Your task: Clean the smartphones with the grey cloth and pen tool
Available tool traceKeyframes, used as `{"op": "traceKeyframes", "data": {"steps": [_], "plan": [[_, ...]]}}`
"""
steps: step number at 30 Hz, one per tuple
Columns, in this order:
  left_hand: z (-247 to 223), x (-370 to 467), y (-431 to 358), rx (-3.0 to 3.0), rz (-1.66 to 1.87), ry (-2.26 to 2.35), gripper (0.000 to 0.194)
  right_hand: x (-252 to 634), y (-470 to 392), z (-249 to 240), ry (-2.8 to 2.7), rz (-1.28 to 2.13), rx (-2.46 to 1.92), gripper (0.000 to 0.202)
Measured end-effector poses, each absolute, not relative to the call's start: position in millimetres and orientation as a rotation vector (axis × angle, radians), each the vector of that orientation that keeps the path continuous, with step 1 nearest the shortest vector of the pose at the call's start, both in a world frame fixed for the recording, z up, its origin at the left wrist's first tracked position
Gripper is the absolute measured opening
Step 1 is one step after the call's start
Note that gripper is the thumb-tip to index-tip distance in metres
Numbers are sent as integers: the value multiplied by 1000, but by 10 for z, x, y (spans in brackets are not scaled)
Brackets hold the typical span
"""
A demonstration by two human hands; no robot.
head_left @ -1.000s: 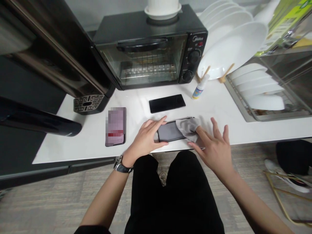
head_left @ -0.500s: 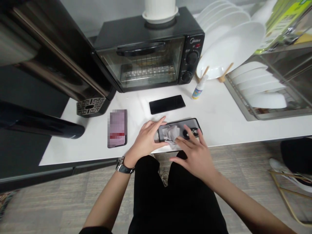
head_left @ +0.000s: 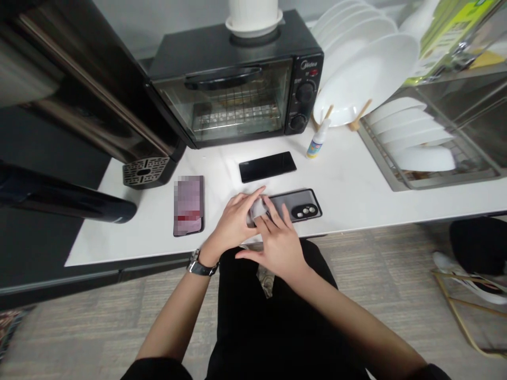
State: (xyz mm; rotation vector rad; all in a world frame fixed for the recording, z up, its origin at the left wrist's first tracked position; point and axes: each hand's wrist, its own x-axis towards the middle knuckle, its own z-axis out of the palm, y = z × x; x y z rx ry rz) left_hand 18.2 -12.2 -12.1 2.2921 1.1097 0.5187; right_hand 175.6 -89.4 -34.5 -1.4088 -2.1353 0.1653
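While both hands meet near the front edge of the white counter (head_left: 356,184), the left hand (head_left: 233,221) lies flat with its fingers spread over the left end of a dark phone (head_left: 295,205), pinning it down rather than closing round it. This phone lies face down at the centre of the view, long side parallel to the counter edge, its camera lenses showing toward its right end. The right hand (head_left: 277,243) presses a small grey cloth (head_left: 258,208) onto the phone's left part with straightened fingers; the cloth looks trapped under the fingertips, though little of it shows, so whether any finger curls round it I cannot tell. At 12 o'clock from the hands, a second black phone (head_left: 267,166) lies flat, apart from the first. At 9 o'clock lies a third phone (head_left: 188,205), its screen blurred. A small spray bottle (head_left: 316,143) stands at about 1 o'clock, just in front of a black toaster oven (head_left: 237,79). White plates (head_left: 364,74) lean in a rack at 2 o'clock, with more in a metal drainer (head_left: 420,153) at 3 o'clock. A wristwatch (head_left: 200,265) sits on the left wrist.
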Motion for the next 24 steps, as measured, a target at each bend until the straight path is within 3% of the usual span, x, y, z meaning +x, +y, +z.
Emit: {"op": "traceKeyframes", "data": {"steps": [4, 10, 14, 17, 20, 24], "plan": [[-133, 175, -127, 2293, 520, 1070, 102, 2239, -1054, -272, -2244, 198, -1398, 66], [-133, 186, -131, 2287, 543, 1078, 108, 3010, -1044, -272, -2175, -125, -1684, 62], [-135, 210, -121, 2286, 552, 1087, 105, 2460, -875, -354, -2102, -102, -1680, 85], [-149, 212, -112, 2292, 547, 1111, 94, 1879, -823, -367, -2087, 62, -1535, 91], [-158, 200, -106, 2303, 527, 1116, 92, 1734, -873, -315, -2129, 224, -1450, 83], [-153, 195, -106, 2307, 511, 1099, 104, 2255, -1056, -238, -2254, 251, -1446, 61]]}}
